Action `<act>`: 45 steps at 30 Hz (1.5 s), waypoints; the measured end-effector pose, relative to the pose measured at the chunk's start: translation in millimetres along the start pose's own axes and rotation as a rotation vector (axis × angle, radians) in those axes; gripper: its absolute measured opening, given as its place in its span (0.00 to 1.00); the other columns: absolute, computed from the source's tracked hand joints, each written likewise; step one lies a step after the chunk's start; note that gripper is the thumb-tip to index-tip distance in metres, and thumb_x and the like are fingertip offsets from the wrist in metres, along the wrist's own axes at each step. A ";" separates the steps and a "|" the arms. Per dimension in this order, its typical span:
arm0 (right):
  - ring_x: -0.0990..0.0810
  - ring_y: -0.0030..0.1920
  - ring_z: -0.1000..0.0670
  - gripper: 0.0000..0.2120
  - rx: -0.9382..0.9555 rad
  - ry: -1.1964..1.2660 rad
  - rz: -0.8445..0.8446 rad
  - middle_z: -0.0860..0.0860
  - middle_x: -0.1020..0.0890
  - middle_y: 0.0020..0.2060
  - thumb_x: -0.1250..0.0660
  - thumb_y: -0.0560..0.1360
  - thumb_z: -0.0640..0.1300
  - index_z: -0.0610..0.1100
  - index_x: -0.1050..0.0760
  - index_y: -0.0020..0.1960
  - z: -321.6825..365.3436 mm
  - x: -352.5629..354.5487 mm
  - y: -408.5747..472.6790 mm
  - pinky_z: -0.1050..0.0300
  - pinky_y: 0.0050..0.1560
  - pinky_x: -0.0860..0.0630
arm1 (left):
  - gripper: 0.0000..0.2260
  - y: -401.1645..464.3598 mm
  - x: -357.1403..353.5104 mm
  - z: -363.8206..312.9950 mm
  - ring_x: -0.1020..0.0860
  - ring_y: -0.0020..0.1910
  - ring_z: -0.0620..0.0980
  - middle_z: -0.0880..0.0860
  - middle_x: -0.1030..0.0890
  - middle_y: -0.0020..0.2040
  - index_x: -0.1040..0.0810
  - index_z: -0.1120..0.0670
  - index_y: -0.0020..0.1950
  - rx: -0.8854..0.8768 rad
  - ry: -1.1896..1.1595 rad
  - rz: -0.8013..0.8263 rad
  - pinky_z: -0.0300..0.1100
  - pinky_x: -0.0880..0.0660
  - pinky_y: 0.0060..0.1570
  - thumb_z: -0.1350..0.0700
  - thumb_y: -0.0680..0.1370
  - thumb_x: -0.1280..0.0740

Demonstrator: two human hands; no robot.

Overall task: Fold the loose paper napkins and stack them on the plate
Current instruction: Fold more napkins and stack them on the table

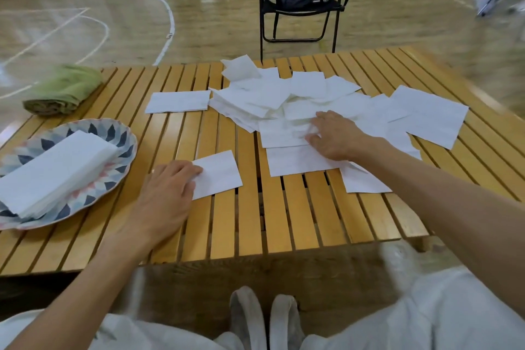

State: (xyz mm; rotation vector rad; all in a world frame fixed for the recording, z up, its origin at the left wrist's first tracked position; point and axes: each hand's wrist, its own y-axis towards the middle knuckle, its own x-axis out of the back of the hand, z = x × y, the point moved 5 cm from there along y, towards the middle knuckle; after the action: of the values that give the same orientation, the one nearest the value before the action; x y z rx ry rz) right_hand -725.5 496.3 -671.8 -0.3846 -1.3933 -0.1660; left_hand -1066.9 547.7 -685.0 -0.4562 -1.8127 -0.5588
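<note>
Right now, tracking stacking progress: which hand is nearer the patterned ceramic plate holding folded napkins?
Left. The left hand lies just right of the plate; the right hand rests on loose napkins farther right.

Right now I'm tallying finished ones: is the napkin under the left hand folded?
Folded, it seems: the napkin under the left hand is a compact rectangle like the plate's stack.

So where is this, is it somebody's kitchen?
Probably not a kitchen. It looks like a sports hall: the shiny wooden floor has curved white court lines painted on it. A low slatted table and a black folding chair stand on it, like camping gear.
</note>
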 end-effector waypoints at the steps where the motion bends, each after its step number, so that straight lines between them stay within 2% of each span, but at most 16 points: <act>1: 0.45 0.79 0.45 0.29 0.004 0.005 -0.031 0.46 0.42 0.80 0.46 0.84 0.55 0.39 0.41 0.79 1.2 3.2 -0.7 0.47 0.77 0.45 | 0.14 0.3 0.1 -0.7 0.33 0.67 0.48 0.47 0.29 0.66 0.28 0.47 0.67 0.000 -0.004 0.000 0.49 0.35 0.66 0.55 0.82 0.42; 6: 0.30 0.71 0.41 0.21 0.041 0.140 -0.247 0.45 0.27 0.72 0.40 0.83 0.48 0.40 0.31 0.73 5.8 27.2 -21.3 0.48 0.71 0.35 | 0.17 3.0 4.8 -0.7 0.32 0.68 0.51 0.50 0.29 0.69 0.30 0.49 0.70 0.049 -0.041 0.009 0.50 0.36 0.68 0.54 0.81 0.39; 12: 0.19 0.54 0.48 0.11 0.263 0.383 -0.538 0.48 0.16 0.53 0.35 0.78 0.34 0.40 0.18 0.56 41.1 51.2 -71.3 0.60 0.56 0.25 | 0.24 2.1 25.3 -16.4 0.32 0.69 0.48 0.47 0.31 0.71 0.33 0.48 0.73 0.054 -0.244 -0.033 0.46 0.35 0.65 0.49 0.78 0.32; 15: 0.19 0.49 0.52 0.10 0.344 0.495 -0.529 0.50 0.16 0.47 0.35 0.76 0.32 0.41 0.17 0.51 74.7 48.2 -93.7 0.68 0.50 0.26 | 0.31 -3.1 38.1 -34.7 0.33 0.66 0.40 0.40 0.31 0.67 0.35 0.46 0.75 -0.002 -0.434 -0.064 0.42 0.35 0.64 0.44 0.74 0.28; 17: 0.20 0.48 0.54 0.10 0.392 0.555 -0.487 0.52 0.16 0.46 0.35 0.76 0.32 0.42 0.18 0.50 95.7 41.3 -101.7 0.63 0.51 0.24 | 0.33 -4.6 42.8 -41.7 0.29 0.63 0.38 0.39 0.29 0.66 0.35 0.47 0.75 -0.033 -0.550 -0.084 0.38 0.33 0.61 0.42 0.73 0.28; 20: 0.20 0.49 0.56 0.09 0.442 0.623 -0.421 0.55 0.18 0.46 0.35 0.77 0.33 0.44 0.22 0.54 120.1 32.8 -105.9 0.59 0.52 0.23 | 0.24 -4.8 51.0 -43.9 0.25 0.52 0.40 0.37 0.24 0.57 0.29 0.44 0.68 -0.084 -0.537 -0.161 0.33 0.30 0.47 0.44 0.74 0.29; 22: 0.20 0.50 0.56 0.12 0.458 0.649 -0.399 0.56 0.20 0.46 0.34 0.77 0.34 0.45 0.25 0.58 131.0 32.6 -106.0 0.60 0.52 0.23 | 0.11 -5.1 57.6 -42.5 0.25 0.43 0.44 0.38 0.22 0.48 0.24 0.41 0.58 -0.102 -0.543 -0.210 0.37 0.31 0.39 0.47 0.76 0.30; 24: 0.21 0.48 0.55 0.15 0.461 0.659 -0.383 0.56 0.21 0.44 0.34 0.77 0.36 0.47 0.27 0.62 136.5 33.4 -103.5 0.63 0.48 0.24 | 0.03 -5.3 61.9 -38.6 0.24 0.39 0.48 0.44 0.21 0.41 0.21 0.44 0.51 -0.082 -0.641 -0.233 0.49 0.26 0.36 0.50 0.78 0.31; 27: 0.21 0.47 0.57 0.14 0.438 0.633 -0.356 0.58 0.20 0.43 0.31 0.76 0.39 0.49 0.23 0.60 132.0 29.0 -93.2 0.62 0.49 0.24 | 0.04 -4.9 68.9 -31.9 0.21 0.42 0.52 0.48 0.19 0.42 0.18 0.49 0.49 -0.039 -0.768 -0.268 0.57 0.22 0.43 0.57 0.79 0.32; 30: 0.21 0.50 0.52 0.06 0.342 0.566 -0.377 0.54 0.17 0.47 0.32 0.78 0.43 0.49 0.18 0.53 118.2 20.2 -79.9 0.49 0.56 0.24 | 0.07 -4.0 76.0 -24.1 0.20 0.46 0.46 0.44 0.17 0.43 0.17 0.47 0.49 -0.023 -0.755 -0.299 0.49 0.21 0.48 0.60 0.78 0.31; 32: 0.22 0.52 0.50 0.08 0.281 0.503 -0.399 0.52 0.17 0.50 0.35 0.80 0.45 0.49 0.18 0.55 114.3 15.0 -75.1 0.45 0.58 0.27 | 0.11 -3.8 77.9 -18.4 0.21 0.46 0.41 0.41 0.17 0.44 0.19 0.42 0.48 -0.015 -0.703 -0.309 0.38 0.23 0.44 0.60 0.78 0.31; 34: 0.22 0.45 0.52 0.07 0.264 0.563 -0.430 0.54 0.18 0.49 0.34 0.80 0.45 0.50 0.17 0.53 114.9 11.4 -73.4 0.45 0.54 0.24 | 0.12 -3.4 77.8 -13.2 0.24 0.43 0.38 0.39 0.18 0.43 0.19 0.41 0.48 0.000 -0.632 -0.302 0.29 0.29 0.40 0.61 0.78 0.30; 36: 0.22 0.40 0.53 0.07 0.225 0.781 -0.385 0.55 0.17 0.47 0.33 0.80 0.42 0.50 0.17 0.51 116.5 7.1 -72.2 0.47 0.47 0.21 | 0.13 -2.9 77.8 -8.9 0.24 0.41 0.39 0.39 0.18 0.42 0.18 0.43 0.48 0.023 -0.594 -0.290 0.29 0.29 0.40 0.63 0.77 0.31; 39: 0.17 0.45 0.50 0.12 0.225 0.947 -0.350 0.53 0.15 0.46 0.36 0.78 0.35 0.47 0.16 0.51 121.9 -0.2 -72.4 0.51 0.49 0.20 | 0.15 -2.9 77.0 -2.6 0.19 0.41 0.41 0.44 0.17 0.43 0.17 0.48 0.50 0.060 -0.667 -0.244 0.30 0.25 0.43 0.68 0.78 0.35; 42: 0.23 0.62 0.57 0.19 0.293 0.879 -0.316 0.53 0.19 0.62 0.40 0.75 0.29 0.45 0.18 0.58 130.4 -8.3 -74.7 0.72 0.59 0.28 | 0.16 -5.0 74.5 5.9 0.21 0.49 0.38 0.42 0.18 0.48 0.16 0.51 0.51 0.077 -0.583 -0.158 0.26 0.29 0.48 0.68 0.80 0.39; 45: 0.31 0.72 0.54 0.22 0.379 0.683 -0.216 0.53 0.26 0.72 0.43 0.77 0.30 0.45 0.20 0.64 137.9 -19.7 -71.3 0.63 0.71 0.34 | 0.16 -8.9 67.6 17.2 0.25 0.52 0.40 0.43 0.21 0.51 0.17 0.51 0.55 0.109 -0.483 -0.049 0.25 0.34 0.50 0.65 0.82 0.42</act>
State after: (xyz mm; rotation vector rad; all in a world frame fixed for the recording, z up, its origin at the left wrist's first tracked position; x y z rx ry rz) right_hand -880.6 477.6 -661.7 0.1403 -0.7591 -0.1835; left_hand -1105.2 552.6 -626.3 -0.5028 -2.3078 -0.4004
